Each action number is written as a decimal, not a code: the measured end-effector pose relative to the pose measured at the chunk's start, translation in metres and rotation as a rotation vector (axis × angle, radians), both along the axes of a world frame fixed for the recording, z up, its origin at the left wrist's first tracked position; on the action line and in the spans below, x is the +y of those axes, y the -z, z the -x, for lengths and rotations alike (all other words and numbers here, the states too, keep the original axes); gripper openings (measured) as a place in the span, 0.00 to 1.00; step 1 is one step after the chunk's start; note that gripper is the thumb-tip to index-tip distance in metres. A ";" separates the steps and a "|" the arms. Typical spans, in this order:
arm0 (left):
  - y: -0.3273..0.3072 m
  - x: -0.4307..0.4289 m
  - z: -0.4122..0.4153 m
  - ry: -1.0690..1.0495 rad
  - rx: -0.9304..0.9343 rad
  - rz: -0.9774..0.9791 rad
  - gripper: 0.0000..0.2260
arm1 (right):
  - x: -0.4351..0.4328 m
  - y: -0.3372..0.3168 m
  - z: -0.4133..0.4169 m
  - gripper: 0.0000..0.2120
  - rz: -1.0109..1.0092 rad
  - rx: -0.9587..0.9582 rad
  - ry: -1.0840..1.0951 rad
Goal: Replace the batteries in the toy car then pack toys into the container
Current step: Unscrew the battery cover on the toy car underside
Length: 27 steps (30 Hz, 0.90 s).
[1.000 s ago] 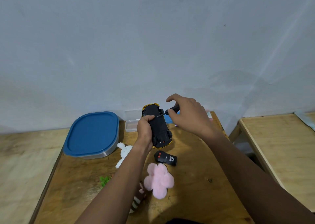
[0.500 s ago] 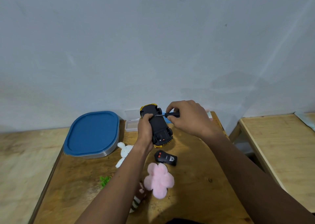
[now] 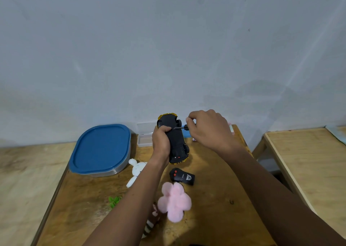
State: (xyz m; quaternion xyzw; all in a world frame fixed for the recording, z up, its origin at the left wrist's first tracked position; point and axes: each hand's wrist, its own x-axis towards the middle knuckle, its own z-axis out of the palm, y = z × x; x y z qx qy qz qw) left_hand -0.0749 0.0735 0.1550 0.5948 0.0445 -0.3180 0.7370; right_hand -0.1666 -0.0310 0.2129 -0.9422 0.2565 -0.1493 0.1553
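Two hands busy; I'm seeing the left hand (image 3: 161, 143) gripping the upturned toy car (image 3: 177, 144) above the table (image 3: 215, 199); right hand (image 3: 207, 129) pinching a small screwdriver (image 3: 182, 127), tip at the underside; I'm reckoning battery-cover screw step; next needing steady turns.

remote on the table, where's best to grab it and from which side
Probably from above and from the right. The remote lies flat on the table, so only its thin edges offer a pinch. The pink flower toy crowds its near edge towards the left, while the right end has bare wood around it. Pinch that end across its width.
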 end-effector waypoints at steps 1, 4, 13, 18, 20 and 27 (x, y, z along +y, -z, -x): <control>-0.001 0.000 0.000 -0.002 -0.005 -0.001 0.08 | -0.001 0.000 -0.001 0.12 -0.017 -0.026 -0.007; -0.002 -0.001 -0.002 -0.004 0.009 -0.002 0.11 | -0.002 -0.004 -0.004 0.08 -0.148 -0.172 -0.035; -0.004 -0.001 -0.001 -0.024 0.058 -0.001 0.17 | -0.007 -0.008 -0.007 0.17 -0.026 -0.043 -0.043; -0.008 -0.001 0.000 -0.019 0.063 0.002 0.19 | -0.008 -0.012 -0.009 0.16 -0.077 -0.136 -0.141; -0.009 -0.001 -0.001 -0.033 0.061 0.009 0.19 | -0.007 -0.015 -0.008 0.19 -0.070 -0.108 -0.183; -0.008 0.001 -0.004 -0.047 0.052 -0.008 0.13 | -0.009 -0.014 -0.011 0.16 0.078 0.029 -0.113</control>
